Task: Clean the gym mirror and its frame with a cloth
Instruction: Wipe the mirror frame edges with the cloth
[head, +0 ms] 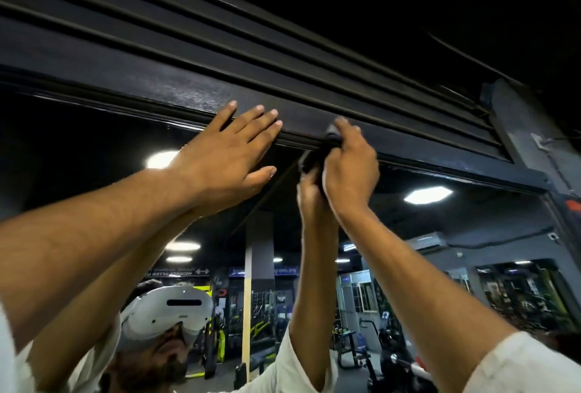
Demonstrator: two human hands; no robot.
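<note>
The gym mirror (440,235) fills the lower half of the head view, under a dark ridged frame (188,91) that runs across its top edge. My left hand (229,153) lies flat with straight fingers against the lower strip of the frame. To its right, my right hand (349,166) grips a dark cloth (331,138) and presses it onto the frame's bottom lip. Most of the cloth is hidden under my fingers. Both arms and the cloth are reflected in the glass just below.
The mirror reflects my raised arms, a white headset (169,311), ceiling lights (427,194) and gym machines (361,351). A dark pillar (528,128) borders the frame at the right. Above the frame the ceiling is black.
</note>
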